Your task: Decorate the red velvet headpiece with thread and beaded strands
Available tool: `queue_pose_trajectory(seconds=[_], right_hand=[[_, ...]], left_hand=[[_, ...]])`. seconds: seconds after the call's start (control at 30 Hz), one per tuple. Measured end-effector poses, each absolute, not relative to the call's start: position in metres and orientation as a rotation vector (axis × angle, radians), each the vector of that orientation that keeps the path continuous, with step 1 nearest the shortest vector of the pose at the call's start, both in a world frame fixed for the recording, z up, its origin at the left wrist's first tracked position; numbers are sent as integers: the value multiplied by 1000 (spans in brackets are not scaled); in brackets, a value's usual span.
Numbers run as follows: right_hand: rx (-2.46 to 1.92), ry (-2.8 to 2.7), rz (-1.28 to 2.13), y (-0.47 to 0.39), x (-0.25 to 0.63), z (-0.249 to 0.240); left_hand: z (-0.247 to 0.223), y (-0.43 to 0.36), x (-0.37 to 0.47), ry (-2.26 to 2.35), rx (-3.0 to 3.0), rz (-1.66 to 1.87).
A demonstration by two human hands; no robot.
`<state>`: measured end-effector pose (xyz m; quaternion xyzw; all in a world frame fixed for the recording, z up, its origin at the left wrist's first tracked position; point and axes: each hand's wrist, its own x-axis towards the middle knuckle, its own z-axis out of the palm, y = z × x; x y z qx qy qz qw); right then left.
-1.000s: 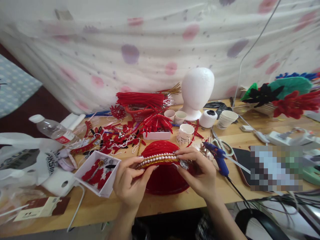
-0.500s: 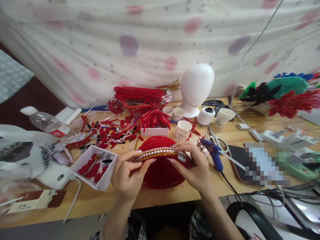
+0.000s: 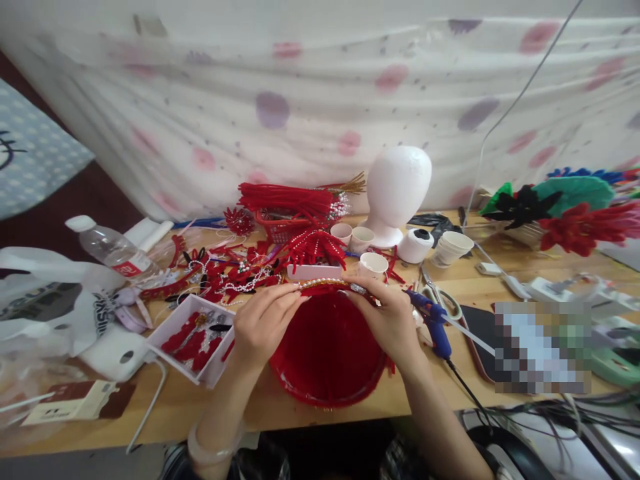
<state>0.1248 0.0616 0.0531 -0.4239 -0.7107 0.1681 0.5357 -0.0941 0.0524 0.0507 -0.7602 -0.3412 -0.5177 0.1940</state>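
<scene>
Both of my hands hold a round red headpiece tilted up over the wooden table, its hollow red inside facing me. A band of white pearls and gold trim runs along its top rim. My left hand pinches the left end of that rim. My right hand grips the right end, fingers over a silvery ornament there.
A white box of red pieces lies left of my hands, a blue glue gun and scissors right. Behind stand paper cups, a white foam head, red trimmings, a water bottle.
The headpiece has been tipped up toward me, so its inside now shows and the pearl band sits at the top edge. Both hands rose with it.
</scene>
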Motion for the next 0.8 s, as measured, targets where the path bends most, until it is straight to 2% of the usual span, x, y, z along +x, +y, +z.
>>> queue_pose_trajectory(seconds=[0.27, 0.8], right_hand=[[-1132, -1651, 603, 64, 130, 56], [-1175, -1715, 664, 67, 134, 57]], left_hand=[[53, 42, -86, -1210, -2211, -1646], [63, 49, -99, -1102, -2442, -1403]])
